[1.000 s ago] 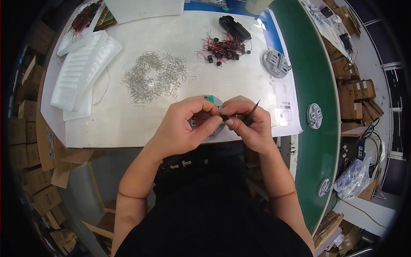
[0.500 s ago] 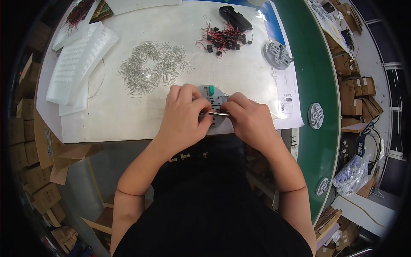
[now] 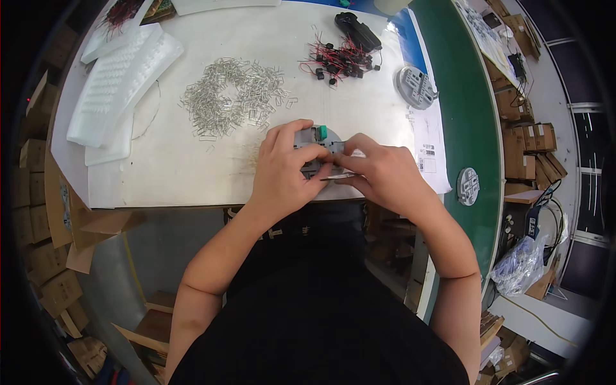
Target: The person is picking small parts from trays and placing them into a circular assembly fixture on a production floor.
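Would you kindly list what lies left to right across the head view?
White dimpled trays, heap of silver wire clips, grey round base with green block, second grey round base, third grey round base on green surface, crumpled clear plastic bag.

No words to call right now! Dark print (image 3: 426,153) sits on the white sheet (image 3: 435,176) right of centre, and it's simply too small and blurred to read.

open tabletop (image 3: 186,173) between white foam trays (image 3: 112,96) and left hand (image 3: 282,167), free lane between heaped U-shaped wire clips (image 3: 221,109) and red-wired black components (image 3: 343,61), that hand, the right hand (image 3: 394,172) and metal tweezers (image 3: 341,176) barring the near side of the gray disc (image 3: 332,136)
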Demonstrator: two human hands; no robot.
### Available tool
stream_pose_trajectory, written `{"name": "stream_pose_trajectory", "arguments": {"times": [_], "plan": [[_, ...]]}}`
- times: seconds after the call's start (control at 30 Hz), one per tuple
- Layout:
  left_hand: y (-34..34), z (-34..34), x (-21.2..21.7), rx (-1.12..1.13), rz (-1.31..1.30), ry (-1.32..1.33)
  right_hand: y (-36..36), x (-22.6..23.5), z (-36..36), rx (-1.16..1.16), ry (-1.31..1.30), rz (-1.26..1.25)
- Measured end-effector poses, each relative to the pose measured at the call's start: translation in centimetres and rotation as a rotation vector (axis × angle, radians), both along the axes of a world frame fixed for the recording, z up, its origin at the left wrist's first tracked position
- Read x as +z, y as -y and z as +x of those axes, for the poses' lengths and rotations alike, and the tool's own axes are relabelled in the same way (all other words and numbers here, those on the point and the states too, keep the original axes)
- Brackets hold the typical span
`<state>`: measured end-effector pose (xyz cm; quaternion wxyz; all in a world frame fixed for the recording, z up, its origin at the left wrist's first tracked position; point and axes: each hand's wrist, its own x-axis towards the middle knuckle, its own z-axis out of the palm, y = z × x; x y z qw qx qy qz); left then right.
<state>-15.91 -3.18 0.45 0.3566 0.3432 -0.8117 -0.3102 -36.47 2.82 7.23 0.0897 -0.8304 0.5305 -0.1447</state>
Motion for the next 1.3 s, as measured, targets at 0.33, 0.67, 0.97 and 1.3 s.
{"name": "stream_pose_trajectory", "arguments": {"times": [0.33, 0.67, 0.97, 1.3], "plan": [[-0.1, 0.1, -0.4, 0.006, -0.05, -0.014, 1.8, -6.7, 3.6, -0.124, 1.527, -0.112], [0.2, -0.3, 4.7, -0.057, -0.064, 0.197, 1.5, -1.0, 3.2, -0.263, 1.986, 0.054], [-0.2, 1.8, 0.6, -0.128, -0.103, -0.077, -0.6, 1.5, -1.6, -0.406, 0.473, 0.107], [1.5, 1.9, 2.2, -0.14, 0.228, 0.137, 0.6, 0.6, 0.9, -0.31, -0.056, 0.244]]}}
